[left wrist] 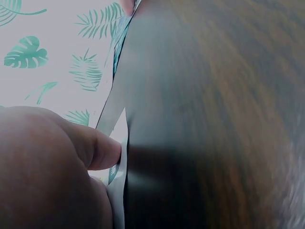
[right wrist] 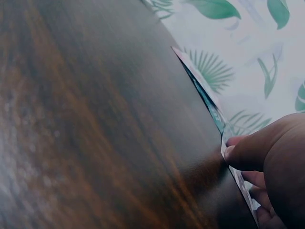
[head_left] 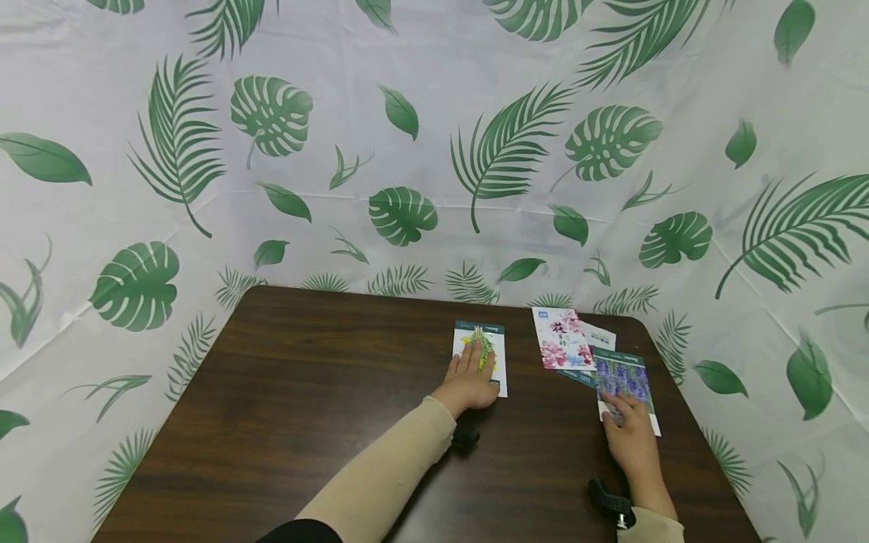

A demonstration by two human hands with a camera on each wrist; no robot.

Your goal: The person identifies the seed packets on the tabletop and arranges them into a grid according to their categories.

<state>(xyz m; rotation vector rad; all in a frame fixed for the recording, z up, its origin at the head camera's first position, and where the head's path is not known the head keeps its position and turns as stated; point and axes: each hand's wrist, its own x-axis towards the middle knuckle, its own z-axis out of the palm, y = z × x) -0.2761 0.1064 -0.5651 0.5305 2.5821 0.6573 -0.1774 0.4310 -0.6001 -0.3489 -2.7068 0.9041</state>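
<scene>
My left hand [head_left: 468, 381] lies flat, fingers straight, on a flower seed packet [head_left: 500, 354] with a dark green top band and a yellow-green plant picture. In the left wrist view its thumb [left wrist: 107, 150] presses on the packet near its edge. On the right, my right hand [head_left: 631, 437] rests its fingertips on the lower part of a seed packet [head_left: 621, 369] with purple flowers. The right wrist view shows the right thumb [right wrist: 245, 151] touching that packet's edge. Both packets lie on the table; the hands cover their lower parts.
Beside the purple packet lies a pink-flowered packet [head_left: 563, 339], overlapping a white packet [head_left: 600, 335] and a teal-edged piece [head_left: 578, 376]. All are on a dark wooden table [head_left: 305, 377]. A leaf-patterned cloth [head_left: 326, 98] hangs behind and at the sides.
</scene>
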